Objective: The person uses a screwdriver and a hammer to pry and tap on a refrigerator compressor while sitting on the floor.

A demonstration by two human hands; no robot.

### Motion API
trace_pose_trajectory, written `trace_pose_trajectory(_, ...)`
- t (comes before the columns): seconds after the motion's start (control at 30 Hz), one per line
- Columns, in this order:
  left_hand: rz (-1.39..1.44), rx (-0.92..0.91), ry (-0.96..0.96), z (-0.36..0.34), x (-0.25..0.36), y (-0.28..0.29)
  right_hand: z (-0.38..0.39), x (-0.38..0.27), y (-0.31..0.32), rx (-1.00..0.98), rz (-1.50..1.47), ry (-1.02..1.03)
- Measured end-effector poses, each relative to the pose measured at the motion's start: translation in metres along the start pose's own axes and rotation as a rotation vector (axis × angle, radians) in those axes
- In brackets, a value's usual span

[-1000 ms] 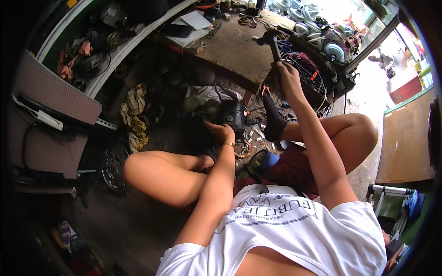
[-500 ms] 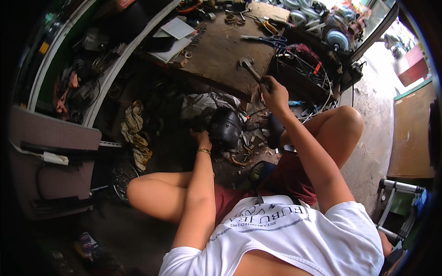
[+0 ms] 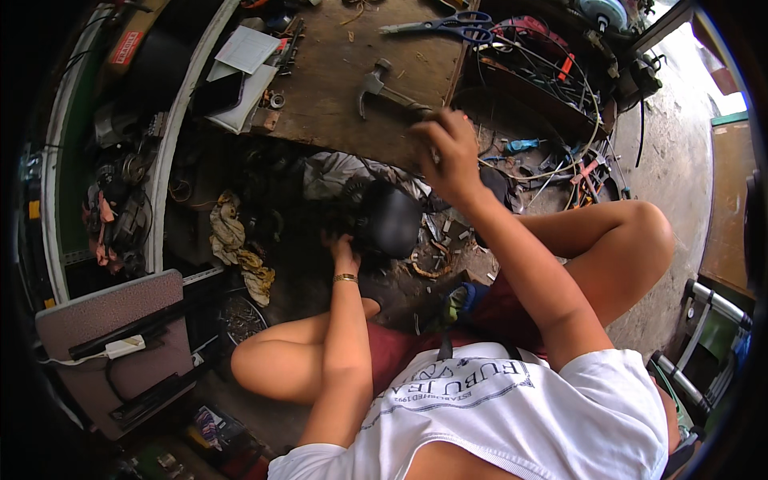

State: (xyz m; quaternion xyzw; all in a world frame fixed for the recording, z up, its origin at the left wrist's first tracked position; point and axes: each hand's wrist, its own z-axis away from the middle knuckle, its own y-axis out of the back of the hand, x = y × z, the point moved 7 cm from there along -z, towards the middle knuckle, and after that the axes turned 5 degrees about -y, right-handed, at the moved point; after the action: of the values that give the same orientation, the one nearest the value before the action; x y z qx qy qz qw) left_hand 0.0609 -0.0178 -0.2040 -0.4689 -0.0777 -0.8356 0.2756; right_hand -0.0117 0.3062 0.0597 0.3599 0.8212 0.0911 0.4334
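Papers (image 3: 246,50) and a dark phone (image 3: 218,94) lie at the bench's (image 3: 320,96) left edge; below its near edge, the left hand (image 3: 344,251) meets a round black casing (image 3: 394,224). A hammer (image 3: 374,83) points over the near right corner, its handle reaching the right hand (image 3: 450,154); through shadow and blur, I cannot tell whether either hand's fingers grip.

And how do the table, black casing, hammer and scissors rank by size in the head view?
1. Table
2. Black casing
3. Hammer and scissors: too close to rank; the right hand hides some handle.
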Motion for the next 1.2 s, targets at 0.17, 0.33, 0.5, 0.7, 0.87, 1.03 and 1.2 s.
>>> trace_pose_trajectory(0.17,-0.103,0.017,-0.076,-0.01,-0.008,0.018,0.073,-0.002,-0.052,-0.361,-0.425,-0.209)
trace_pose_trajectory(0.33,-0.26,0.12,-0.031,-0.003,-0.003,0.023,0.242,0.134,-0.12,-0.834,-0.075,-1.219)
trace_pose_trajectory(0.5,-0.208,0.218,0.469,0.058,-0.018,-0.028,0.319,0.182,-0.159,-0.715,-0.258,-1.56)
trace_pose_trajectory(0.7,-0.042,0.024,0.449,0.057,-0.019,-0.015,0.311,0.141,-0.188,-0.589,-0.695,-1.873)
trace_pose_trajectory(0.87,-0.053,0.042,0.4,0.059,-0.011,-0.015,0.318,0.155,-0.2,-0.627,-0.495,-1.734)
trace_pose_trajectory(1.03,-0.01,0.06,0.334,0.066,0.001,0.023,0.297,0.115,-0.213,-0.533,-0.594,-1.727)
trace_pose_trajectory(1.2,0.062,0.096,0.304,0.073,0.021,0.033,0.283,0.102,-0.252,-0.583,-0.823,-1.62)
